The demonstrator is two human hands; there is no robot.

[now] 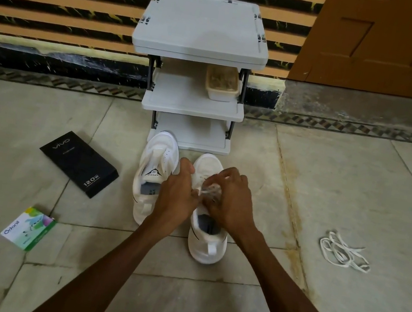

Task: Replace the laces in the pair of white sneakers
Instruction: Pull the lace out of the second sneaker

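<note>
We have both hands down on the sneaker (206, 239) right beneath them. The left hand (177, 195) is curled, with its fingertips pinching a strand of the white lace (209, 189). The right hand (231, 203) is curled over the same lace from the other side and seems to grip it, though its fingertips are hidden from us. The lace is bunched between the two hands over the eyelet area. We cannot tell whether it is coming out or being threaded in, and the hands cover most of the rows. Just beyond the left hand, touching its knuckles, stands the other sneaker (156, 164). Its tongue is bare and we see no lace in it, so we judge that shoe to be stripped and waiting. Well out past the right hand, a tangle of loose laces (343, 251) lies on the floor (331, 175); we cannot say whether they are old or new. By our reckoning the task is somewhere in the middle: neither shoe shows a finished, tied lacing, and at least one full lacing remains. Off to the left-hand side lie a black box (78, 162) and, nearer to us, a green-and-white box (28, 231). Straight ahead of the hands is a grey shelf rack (203, 28).
</note>
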